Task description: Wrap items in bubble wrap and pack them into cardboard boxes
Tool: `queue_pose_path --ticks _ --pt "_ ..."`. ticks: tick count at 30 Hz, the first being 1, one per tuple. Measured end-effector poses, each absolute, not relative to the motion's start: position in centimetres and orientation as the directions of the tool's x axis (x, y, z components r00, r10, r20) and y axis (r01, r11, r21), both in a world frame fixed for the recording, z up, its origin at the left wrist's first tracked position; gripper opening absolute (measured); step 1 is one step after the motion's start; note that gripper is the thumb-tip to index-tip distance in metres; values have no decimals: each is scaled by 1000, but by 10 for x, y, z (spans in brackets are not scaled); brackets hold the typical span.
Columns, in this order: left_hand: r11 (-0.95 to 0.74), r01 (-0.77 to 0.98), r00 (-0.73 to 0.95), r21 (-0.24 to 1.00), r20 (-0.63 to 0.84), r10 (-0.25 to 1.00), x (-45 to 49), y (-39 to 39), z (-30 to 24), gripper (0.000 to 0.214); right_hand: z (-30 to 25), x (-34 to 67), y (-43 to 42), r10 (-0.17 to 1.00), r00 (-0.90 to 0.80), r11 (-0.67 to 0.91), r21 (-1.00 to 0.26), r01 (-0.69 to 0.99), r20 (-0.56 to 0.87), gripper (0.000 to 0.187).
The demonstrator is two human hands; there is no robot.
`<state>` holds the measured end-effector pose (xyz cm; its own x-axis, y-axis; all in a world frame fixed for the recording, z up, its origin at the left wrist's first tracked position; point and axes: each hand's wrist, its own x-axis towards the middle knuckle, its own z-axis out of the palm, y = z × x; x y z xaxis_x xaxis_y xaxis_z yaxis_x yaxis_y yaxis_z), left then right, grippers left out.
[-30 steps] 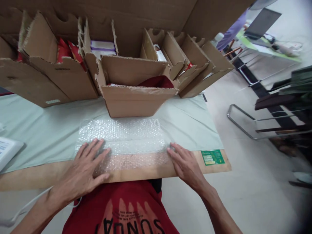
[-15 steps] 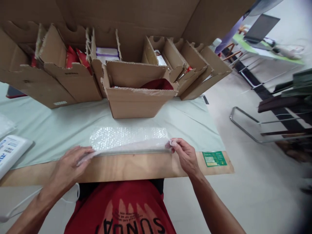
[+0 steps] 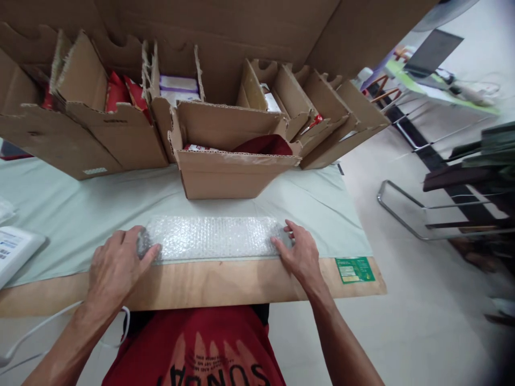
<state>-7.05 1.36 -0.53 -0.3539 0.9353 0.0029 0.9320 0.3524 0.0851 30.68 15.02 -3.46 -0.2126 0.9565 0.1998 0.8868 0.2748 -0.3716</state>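
A long, flat strip of folded bubble wrap (image 3: 215, 237) lies across the front of the cloth-covered table, close to the wooden edge. My left hand (image 3: 119, 260) grips its left end, thumb in front and fingers behind. At the opposite end my right hand (image 3: 300, 251) holds the wrap between thumb and fingers. Whether anything is inside the wrap, I cannot tell. Just behind it stands an open cardboard box (image 3: 227, 174) with dark red cloth-like and printed items in it.
Several tall cardboard bins (image 3: 108, 120) line the back, some holding red packets (image 3: 120, 91). A white package (image 3: 18, 249) lies at the left. Along the front runs a wooden edge (image 3: 225, 281), with a green card (image 3: 354, 269) at its right. A white cable (image 3: 52, 319) hangs below.
The wrap's front flap, held up before, now lies folded down into a narrower strip. My left hand has moved forward onto its left end; my right hand has changed its grip.
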Motion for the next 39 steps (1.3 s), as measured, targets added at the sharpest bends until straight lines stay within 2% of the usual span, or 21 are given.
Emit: queue_pose_path --ticks 2,4,6,8,9,11,13,16,20,23,26,28,30,32,34,37,39 --pt "337 940 -334 56 -56 941 -73 13 -4 45 -32 301 157 953 -250 293 -321 901 169 43" --pt "302 950 -293 76 -106 950 -74 13 -3 39 -28 292 162 949 -284 314 -336 888 137 31" --pt "295 947 -279 128 -130 952 -75 13 -2 36 -22 284 160 951 -293 305 -463 832 99 21" --pt "369 915 -352 161 -125 928 -78 14 3 33 -14 280 150 963 -268 218 -666 713 29 16" --pt "425 891 -411 158 -112 905 -80 15 7 33 -10 279 141 967 -253 147 -764 628 -22 19" --pt "521 844 -518 130 -59 853 -84 21 18 35 -2 275 117 956 -260 -12 -902 432 -137 44" --pt "562 818 -567 123 8 824 -87 33 30 39 2 267 88 916 -322 -156 -952 262 -239 70" --pt "528 833 -547 166 105 830 -88 64 42 44 -1 243 46 817 -450 -339 -932 129 -360 84" --pt "403 895 -444 191 296 846 -79 88 35 56 -14 213 16 666 -604 -472 -874 116 -439 69" --pt "194 937 -295 291 357 886 -65 62 18 48 -18 207 11 629 -636 -472 -870 145 -447 62" --pt "-49 857 -106 513 268 957 -54 9 4 32 -12 209 14 617 -649 -466 -871 154 -445 61" --pt "-55 727 -49 685 131 990 -51 -25 -1 35 -3 207 20 604 -664 -478 -867 141 -441 61" --pt "10 579 -25 815 5 1000 -51 -47 -4 47 6 196 32 608 -673 -485 -868 105 -421 54" --pt "53 444 -28 895 -45 999 -52 -55 -7 60 14 177 48 641 -674 -464 -885 39 -366 43" --pt "99 392 -95 914 -67 993 -51 -52 -12 71 15 154 64 678 -674 -437 -898 -49 -294 42" --pt "228 492 -347 840 -51 936 -45 -37 -20 65 5 126 81 692 -684 -419 -900 -117 -232 70" --pt "262 595 -473 759 67 878 -40 -29 -25 53 -6 120 86 683 -696 -383 -920 -81 -223 87"
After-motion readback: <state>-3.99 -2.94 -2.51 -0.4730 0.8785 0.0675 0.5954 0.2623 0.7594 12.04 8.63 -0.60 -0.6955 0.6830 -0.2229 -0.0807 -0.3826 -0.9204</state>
